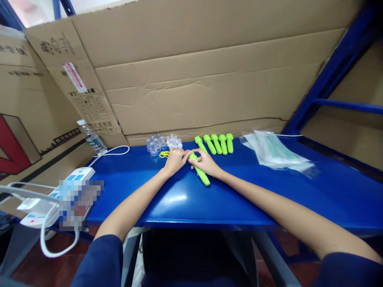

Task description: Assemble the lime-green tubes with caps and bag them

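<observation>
The held handle (202,175) and the row of similar handles (216,145) are plain lime green, the small rings (164,154) yellow. The tabletop (128,175) is solid blue and the sleeves (100,259) navy. The brown cardboard (203,83) bears black print and a red-and-white label (75,77).

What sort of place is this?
Probably a workbench for small handwork, perhaps in a workshop: there's a blue table backed by cardboard, matching lime-green pieces lined up on it, and small clear plastic cups grouped nearby.
</observation>
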### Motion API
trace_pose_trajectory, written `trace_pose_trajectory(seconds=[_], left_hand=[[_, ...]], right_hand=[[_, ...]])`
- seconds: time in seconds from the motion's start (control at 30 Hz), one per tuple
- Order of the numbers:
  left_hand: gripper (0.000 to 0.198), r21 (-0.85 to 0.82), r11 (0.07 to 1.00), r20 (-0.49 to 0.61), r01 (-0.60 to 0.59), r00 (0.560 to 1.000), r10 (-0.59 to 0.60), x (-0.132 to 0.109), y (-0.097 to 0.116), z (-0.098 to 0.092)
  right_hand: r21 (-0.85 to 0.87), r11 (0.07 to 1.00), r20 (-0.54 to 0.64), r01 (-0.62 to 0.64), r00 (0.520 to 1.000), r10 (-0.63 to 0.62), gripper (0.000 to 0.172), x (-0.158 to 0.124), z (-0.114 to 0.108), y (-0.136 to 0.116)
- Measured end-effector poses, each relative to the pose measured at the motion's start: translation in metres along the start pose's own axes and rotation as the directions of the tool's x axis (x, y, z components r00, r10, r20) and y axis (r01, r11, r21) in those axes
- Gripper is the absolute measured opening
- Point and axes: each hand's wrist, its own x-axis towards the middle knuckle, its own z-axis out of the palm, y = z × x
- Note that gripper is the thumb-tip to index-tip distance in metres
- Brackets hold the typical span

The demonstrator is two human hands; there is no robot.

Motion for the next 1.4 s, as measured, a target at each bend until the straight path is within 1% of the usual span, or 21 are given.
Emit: trace_pose_trajectory(seconds=[0.13, 0.27, 0.4, 0.6, 0.73, 0.87, 1.07, 1.3, 1.4], left_hand=[[0.037, 0.032, 0.999, 0.039, -0.009, 0.999, 0.008, 0.0, 0.001, -0.0014], [0.037, 0.041, 0.999, 0.031, -0.014, 0.999, 0.013, 0.0001, 0.0002, -0.0009], [0.043, 0.036, 0.999, 0.032, -0.021, 0.999, 0.019, 0.0002, -0.0001, -0.0006], [0.039, 0.042, 0.999, 0.027, -0.03, 0.999, 0.028, 0.0008, -0.0005, -0.0012], [0.043, 0.047, 0.998, 0.025, -0.038, 0.999, 0.036, 0.0013, -0.0009, -0.0013], [0.046, 0.031, 0.998, 0.012, -0.046, 0.999, 0.046, 0.0015, -0.0016, -0.0003], [0.04, -0.008, 1.0, 0.02, -0.022, 1.0, 0.022, 0.0009, -0.0014, -0.0003], [0.04, 0.019, 1.0, 0.055, -0.014, 0.998, 0.013, -0.0002, 0.0017, -0.0041], [0.04, 0.015, 1.0, 0.041, 0.005, 0.999, -0.005, -0.0007, 0.0037, -0.004]], right_hand=[[0.003, 1.0, 0.004, 0.01, 1.0, -0.01, 0.052, -0.0004, -0.0004, 0.0011], [-0.005, 0.999, 0.009, 0.038, 0.999, -0.038, 0.058, 0.0008, -0.0007, 0.0035], [-0.014, 0.998, 0.009, 0.055, 0.998, -0.055, 0.056, 0.0017, -0.001, 0.0046], [-0.016, 0.997, 0.014, 0.077, 0.997, -0.077, 0.053, 0.0009, -0.0017, 0.0037], [-0.024, 0.997, 0.009, 0.073, 0.997, -0.073, 0.048, -0.0002, -0.0016, 0.0014], [-0.035, 0.996, 0.01, 0.077, 0.997, -0.077, 0.049, 0.0005, -0.0015, 0.001], [-0.057, 0.994, 0.036, 0.088, 0.996, -0.086, 0.044, 0.0017, -0.0047, 0.0007], [-0.067, 0.994, 0.062, 0.089, 0.994, -0.085, 0.049, 0.001, -0.0062, -0.0021], [-0.065, 0.995, 0.074, 0.082, 0.994, -0.077, 0.05, 0.001, -0.0061, -0.003]])
